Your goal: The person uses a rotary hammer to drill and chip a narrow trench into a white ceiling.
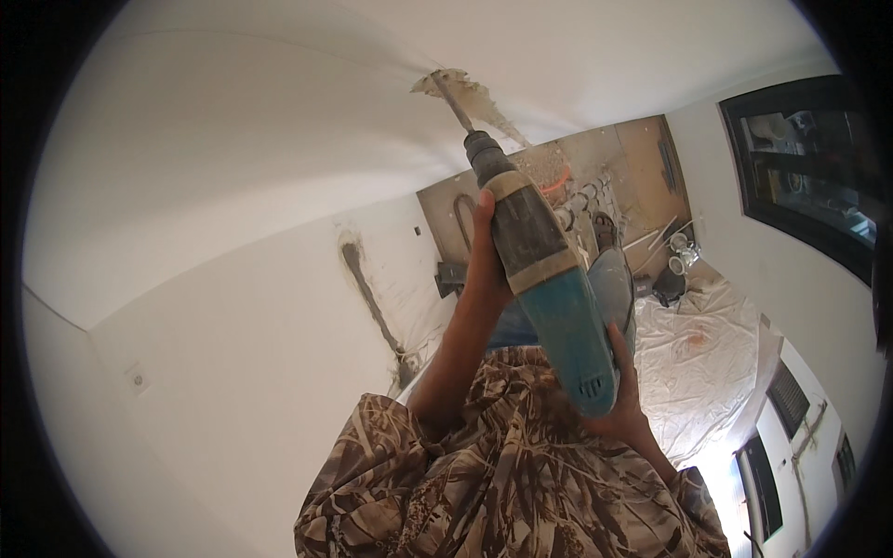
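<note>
A teal and black rotary hammer (558, 307) reaches up and away from me. Its long metal chisel bit (453, 100) meets the white wall (279, 112) at a broken, rough patch (488, 107) of bared plaster. My left hand (487, 256) grips the front part of the body from the left, behind the dark chuck, its thumb showing along the side. At the rear, my right hand (621, 400) is wrapped round the handle end; most of its fingers are hidden behind the tool.
A filled grey channel (367, 293) runs down the wall at left, near a socket (138, 379). Below lie a brown floor covering (642, 158) with rubble and an orange tube (558, 180), and crumpled plastic sheeting (698, 353). A dark-framed window (807, 167) is at right.
</note>
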`<state>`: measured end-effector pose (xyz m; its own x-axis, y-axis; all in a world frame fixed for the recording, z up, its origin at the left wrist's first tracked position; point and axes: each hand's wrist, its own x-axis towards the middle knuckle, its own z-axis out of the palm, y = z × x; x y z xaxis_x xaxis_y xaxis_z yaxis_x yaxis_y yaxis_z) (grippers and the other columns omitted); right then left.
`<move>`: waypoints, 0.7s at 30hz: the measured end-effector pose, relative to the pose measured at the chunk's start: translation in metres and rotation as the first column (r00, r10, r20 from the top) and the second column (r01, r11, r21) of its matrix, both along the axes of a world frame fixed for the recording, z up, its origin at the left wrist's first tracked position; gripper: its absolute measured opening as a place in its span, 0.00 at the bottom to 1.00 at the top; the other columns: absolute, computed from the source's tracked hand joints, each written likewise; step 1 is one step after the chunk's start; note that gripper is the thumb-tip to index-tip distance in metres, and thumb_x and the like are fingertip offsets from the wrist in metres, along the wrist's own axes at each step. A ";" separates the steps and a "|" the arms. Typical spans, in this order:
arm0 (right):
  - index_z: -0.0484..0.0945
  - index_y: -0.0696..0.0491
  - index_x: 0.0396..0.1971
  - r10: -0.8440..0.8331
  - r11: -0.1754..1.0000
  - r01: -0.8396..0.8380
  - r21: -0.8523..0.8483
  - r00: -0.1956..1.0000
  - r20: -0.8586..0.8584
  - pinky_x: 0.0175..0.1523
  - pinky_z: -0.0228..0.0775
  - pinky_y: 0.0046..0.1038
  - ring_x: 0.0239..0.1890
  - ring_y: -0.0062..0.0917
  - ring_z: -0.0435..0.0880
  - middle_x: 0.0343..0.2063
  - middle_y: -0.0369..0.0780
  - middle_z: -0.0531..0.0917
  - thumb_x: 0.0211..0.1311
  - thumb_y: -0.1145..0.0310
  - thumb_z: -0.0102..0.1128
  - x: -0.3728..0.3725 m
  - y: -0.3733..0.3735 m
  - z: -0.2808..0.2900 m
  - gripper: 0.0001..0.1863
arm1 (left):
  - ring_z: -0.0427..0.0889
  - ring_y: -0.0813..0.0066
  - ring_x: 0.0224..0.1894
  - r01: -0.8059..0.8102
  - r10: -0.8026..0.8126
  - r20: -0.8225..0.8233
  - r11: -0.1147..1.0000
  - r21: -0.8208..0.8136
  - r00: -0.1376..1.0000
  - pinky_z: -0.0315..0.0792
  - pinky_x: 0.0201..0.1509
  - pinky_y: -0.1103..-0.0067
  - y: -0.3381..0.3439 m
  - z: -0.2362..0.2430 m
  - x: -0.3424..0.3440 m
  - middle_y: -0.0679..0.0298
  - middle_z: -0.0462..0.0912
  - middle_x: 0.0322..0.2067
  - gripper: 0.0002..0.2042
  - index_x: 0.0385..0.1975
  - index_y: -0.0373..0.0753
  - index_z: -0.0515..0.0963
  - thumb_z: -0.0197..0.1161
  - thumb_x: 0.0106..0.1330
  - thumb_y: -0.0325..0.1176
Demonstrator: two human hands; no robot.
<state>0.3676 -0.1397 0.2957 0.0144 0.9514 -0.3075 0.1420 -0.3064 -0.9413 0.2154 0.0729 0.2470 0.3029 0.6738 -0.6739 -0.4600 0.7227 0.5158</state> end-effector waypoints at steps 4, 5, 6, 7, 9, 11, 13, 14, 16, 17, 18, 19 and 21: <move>0.48 0.57 0.75 0.006 0.992 0.005 0.128 0.996 -0.084 0.60 0.74 0.39 0.57 0.44 0.83 0.57 0.54 0.79 0.43 0.64 0.84 -0.007 -0.053 -0.013 0.63 | 0.87 0.55 0.43 0.005 -0.005 0.024 1.000 0.009 1.000 0.85 0.44 0.62 -0.028 0.009 -0.003 0.51 0.81 0.43 0.39 0.57 0.35 0.71 0.46 0.69 0.71; 0.45 0.58 0.75 0.035 0.986 -0.024 0.163 0.997 -0.065 0.61 0.72 0.39 0.58 0.43 0.82 0.57 0.54 0.77 0.45 0.65 0.83 -0.007 -0.055 -0.014 0.63 | 0.87 0.55 0.43 -0.002 0.002 0.028 1.000 0.004 1.000 0.85 0.43 0.62 -0.032 0.012 -0.005 0.51 0.81 0.43 0.39 0.57 0.35 0.71 0.46 0.69 0.71; 0.43 0.59 0.75 0.060 0.979 -0.051 0.196 0.997 -0.041 0.62 0.70 0.39 0.58 0.43 0.80 0.58 0.54 0.76 0.47 0.66 0.81 -0.008 -0.052 -0.010 0.62 | 0.86 0.55 0.43 -0.005 0.005 0.037 1.000 -0.004 0.999 0.86 0.43 0.62 -0.035 0.015 -0.006 0.51 0.81 0.44 0.39 0.57 0.35 0.71 0.46 0.69 0.71; 0.40 0.60 0.74 0.084 0.970 -0.077 0.230 0.996 -0.021 0.63 0.69 0.39 0.59 0.43 0.79 0.59 0.55 0.74 0.49 0.67 0.80 -0.010 -0.048 -0.005 0.62 | 0.86 0.54 0.42 -0.007 0.007 0.041 1.000 -0.008 0.999 0.86 0.42 0.61 -0.038 0.019 -0.009 0.51 0.81 0.44 0.39 0.57 0.35 0.71 0.46 0.69 0.71; 0.35 0.62 0.74 0.130 0.946 -0.131 0.295 0.991 0.025 0.66 0.66 0.39 0.60 0.42 0.77 0.61 0.55 0.71 0.53 0.68 0.77 -0.015 -0.037 0.008 0.62 | 0.86 0.54 0.42 -0.012 0.011 0.042 1.000 0.016 0.999 0.86 0.42 0.62 -0.039 0.023 -0.016 0.50 0.81 0.44 0.39 0.57 0.36 0.71 0.46 0.68 0.71; 0.36 0.62 0.74 0.133 0.942 -0.137 0.306 0.991 0.035 0.65 0.67 0.40 0.59 0.43 0.78 0.60 0.55 0.73 0.51 0.68 0.78 -0.021 -0.024 0.016 0.62 | 0.87 0.55 0.42 -0.016 0.014 0.055 0.999 0.036 0.998 0.86 0.42 0.62 -0.034 0.023 -0.025 0.50 0.81 0.44 0.39 0.56 0.36 0.71 0.47 0.68 0.71; 0.41 0.60 0.75 0.093 0.959 -0.100 0.265 0.995 0.040 0.63 0.72 0.40 0.58 0.44 0.82 0.57 0.55 0.77 0.47 0.66 0.82 -0.028 -0.016 0.022 0.64 | 0.87 0.55 0.42 -0.004 0.001 0.089 0.999 0.040 0.996 0.86 0.42 0.62 -0.025 0.016 -0.032 0.51 0.81 0.43 0.39 0.56 0.35 0.72 0.47 0.68 0.72; 0.43 0.59 0.75 0.078 0.964 -0.089 0.251 0.995 0.054 0.63 0.73 0.40 0.57 0.44 0.83 0.56 0.55 0.79 0.45 0.65 0.83 -0.032 -0.014 0.024 0.64 | 0.87 0.55 0.41 0.002 -0.006 0.089 0.999 0.044 0.996 0.86 0.42 0.63 -0.024 0.015 -0.034 0.51 0.81 0.43 0.39 0.55 0.35 0.72 0.47 0.68 0.72; 0.43 0.60 0.75 0.067 0.964 -0.091 0.249 0.992 0.106 0.63 0.73 0.40 0.58 0.44 0.82 0.56 0.55 0.78 0.45 0.65 0.83 -0.040 -0.011 0.033 0.64 | 0.87 0.56 0.41 0.011 -0.015 0.082 0.999 0.047 0.997 0.86 0.41 0.63 -0.020 0.020 -0.038 0.51 0.82 0.42 0.40 0.55 0.35 0.72 0.47 0.68 0.72; 0.42 0.60 0.75 0.056 0.963 -0.088 0.255 0.990 0.128 0.63 0.73 0.40 0.59 0.44 0.82 0.57 0.55 0.78 0.45 0.66 0.83 -0.041 -0.008 0.037 0.64 | 0.87 0.56 0.40 0.006 -0.010 0.077 0.998 0.057 0.997 0.87 0.41 0.63 -0.017 0.023 -0.038 0.51 0.82 0.41 0.39 0.54 0.35 0.72 0.47 0.68 0.72; 0.42 0.61 0.75 0.037 0.962 -0.073 0.264 0.990 0.137 0.63 0.73 0.40 0.59 0.43 0.82 0.57 0.55 0.78 0.45 0.66 0.83 -0.046 -0.005 0.040 0.64 | 0.88 0.56 0.40 0.002 -0.006 0.071 0.998 0.062 0.997 0.87 0.41 0.63 -0.015 0.025 -0.039 0.51 0.82 0.41 0.39 0.54 0.35 0.72 0.47 0.68 0.72; 0.41 0.62 0.75 0.042 0.965 -0.077 0.252 0.989 0.144 0.64 0.71 0.40 0.60 0.43 0.79 0.58 0.55 0.75 0.46 0.66 0.81 -0.049 -0.004 0.042 0.64 | 0.88 0.56 0.40 -0.002 -0.002 0.065 0.998 0.068 0.998 0.87 0.41 0.63 -0.012 0.027 -0.040 0.51 0.82 0.40 0.39 0.53 0.35 0.73 0.47 0.68 0.72; 0.38 0.66 0.74 0.075 0.973 -0.106 0.206 0.985 0.154 0.66 0.65 0.40 0.62 0.43 0.73 0.61 0.55 0.69 0.48 0.66 0.78 -0.054 -0.002 0.045 0.63 | 0.88 0.56 0.40 0.011 -0.012 0.022 0.998 0.059 1.000 0.87 0.41 0.64 -0.004 0.031 -0.044 0.51 0.83 0.40 0.39 0.52 0.35 0.73 0.46 0.69 0.71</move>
